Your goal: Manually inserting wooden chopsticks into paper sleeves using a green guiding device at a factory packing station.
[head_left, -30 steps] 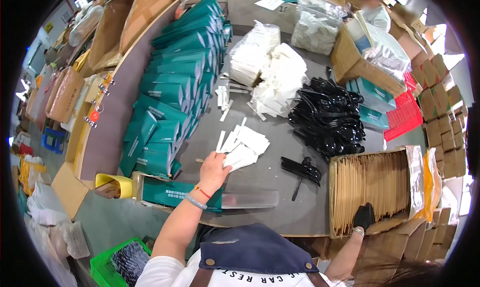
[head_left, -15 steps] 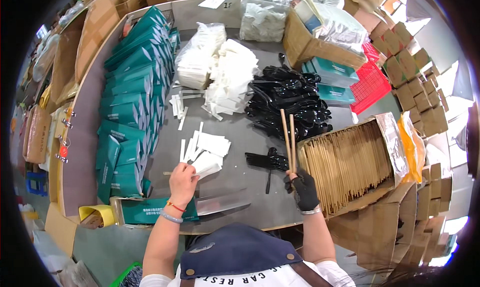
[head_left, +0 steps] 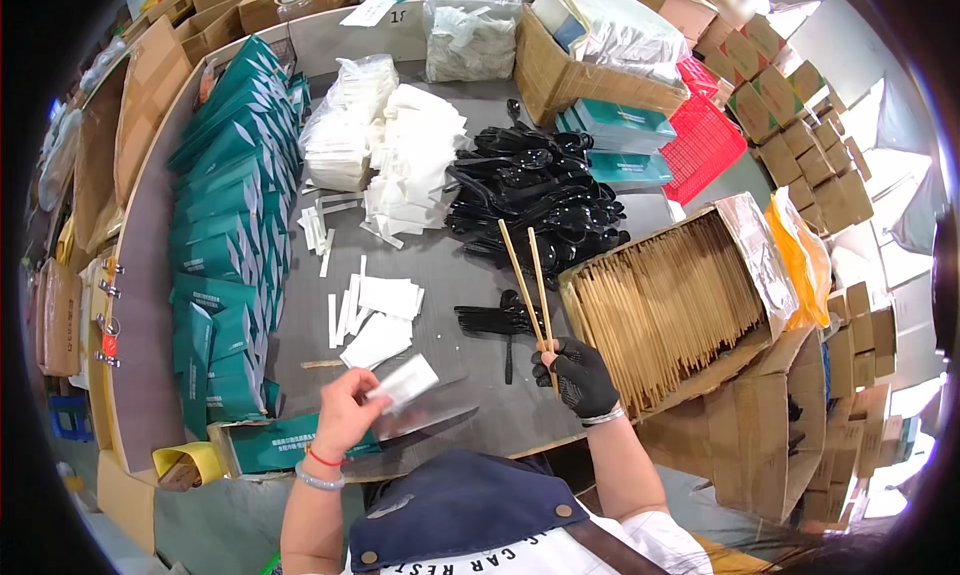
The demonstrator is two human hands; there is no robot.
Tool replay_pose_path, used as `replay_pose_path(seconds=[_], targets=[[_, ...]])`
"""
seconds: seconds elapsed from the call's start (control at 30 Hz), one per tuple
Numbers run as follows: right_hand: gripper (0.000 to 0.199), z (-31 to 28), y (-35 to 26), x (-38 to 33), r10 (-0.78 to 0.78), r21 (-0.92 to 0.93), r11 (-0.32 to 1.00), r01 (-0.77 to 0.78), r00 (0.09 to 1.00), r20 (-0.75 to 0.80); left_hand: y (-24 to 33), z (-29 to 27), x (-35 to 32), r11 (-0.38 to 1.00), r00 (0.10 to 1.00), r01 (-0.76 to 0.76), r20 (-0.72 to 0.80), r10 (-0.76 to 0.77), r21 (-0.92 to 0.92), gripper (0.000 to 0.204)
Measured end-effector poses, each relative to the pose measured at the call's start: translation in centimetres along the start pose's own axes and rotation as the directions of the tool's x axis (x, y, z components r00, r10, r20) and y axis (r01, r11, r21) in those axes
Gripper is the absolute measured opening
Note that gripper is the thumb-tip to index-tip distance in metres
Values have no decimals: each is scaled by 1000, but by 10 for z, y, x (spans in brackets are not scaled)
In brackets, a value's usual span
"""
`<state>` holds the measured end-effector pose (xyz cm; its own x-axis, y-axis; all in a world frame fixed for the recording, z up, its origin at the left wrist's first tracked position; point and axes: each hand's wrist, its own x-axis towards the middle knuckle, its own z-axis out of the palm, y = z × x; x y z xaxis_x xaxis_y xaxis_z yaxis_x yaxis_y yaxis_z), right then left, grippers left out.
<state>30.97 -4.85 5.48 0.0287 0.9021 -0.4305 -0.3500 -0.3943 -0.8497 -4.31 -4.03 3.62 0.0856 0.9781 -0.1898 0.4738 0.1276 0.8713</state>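
Between the thumb and fingers of my bare left hand (head_left: 348, 411) is a small flat white packet (head_left: 410, 379), lifted above the front of the table. My right hand (head_left: 582, 379), in a black glove, is closed around a pair of wooden chopsticks (head_left: 541, 295) that point up and away, tips apart. Beyond my left hand lie loose white packets (head_left: 380, 339) and narrow white strips (head_left: 345, 315). A small bunch of black plastic spoons (head_left: 490, 320) lies left of my right hand. Below my left hand is a teal pouch (head_left: 290, 441) with a clear film end.
Teal pouches (head_left: 222, 225) stand in overlapping rows along the left wall. White packets (head_left: 415, 165) and black spoons (head_left: 535, 190) are heaped further back. At right sits a carton of chopsticks (head_left: 665, 315). Behind it are teal packs (head_left: 630, 167), a red basket (head_left: 705, 150) and a cardboard box (head_left: 570, 85).
My left hand has picked up a white packet from the loose pile and drawn it nearer to me. My right hand still holds the chopsticks, now tilted further left. The whole view has shifted.
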Motion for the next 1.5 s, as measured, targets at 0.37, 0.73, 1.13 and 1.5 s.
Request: replay_pose_path(seconds=[0.37, 0.73, 1.13, 1.5], targets=[[26, -2, -4, -5, 81, 150, 984, -100, 988, 129, -14, 28, -30, 782, 900, -398, 39, 434, 481, 28], [33, 6, -11, -9, 72, 73, 994, -84, 986, 154, -19, 32, -32, 750, 888, -406, 32, 458, 522, 14], [38, 4, -17, -16, 93, 141, 982, -126, 970, 223, -21, 37, -34, 734, 879, -382, -25, 477, 561, 8], [45, 1, -8, -11, 28, 152, 986, -70, 964, 265, -19, 36, -45, 734, 891, -393, 32, 453, 554, 11]])
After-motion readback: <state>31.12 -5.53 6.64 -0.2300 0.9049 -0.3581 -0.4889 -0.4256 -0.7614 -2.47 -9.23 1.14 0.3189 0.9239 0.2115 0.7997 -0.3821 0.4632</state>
